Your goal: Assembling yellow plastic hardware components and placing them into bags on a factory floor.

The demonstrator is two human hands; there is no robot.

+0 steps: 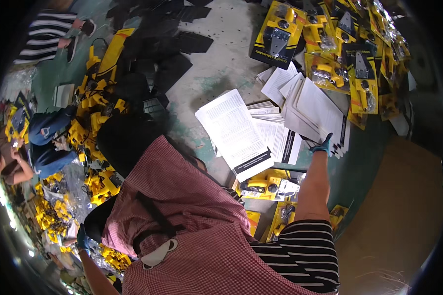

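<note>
My right hand [323, 146], in a teal glove, reaches forward to a fanned stack of white printed sheets [315, 110] on the floor. Its thumb lies on the near edge of a sheet and the fingers curl under it. A larger printed leaflet [234, 130] lies to the left of that stack. My left hand [82, 240], also gloved, hangs low at the far left beside a heap of yellow parts in clear bags [51, 216]. Its fingers are too small and dark to read. My red checked apron [192, 231] fills the lower middle.
Yellow blister-packed tools [330, 54] are piled at the upper right, and a few more [268, 186] lie by my right forearm. Black flat pieces [157, 49] cover the upper left. A person in a blue cap [47, 129] crouches at the left. Brown cardboard [398, 216] lies at the right.
</note>
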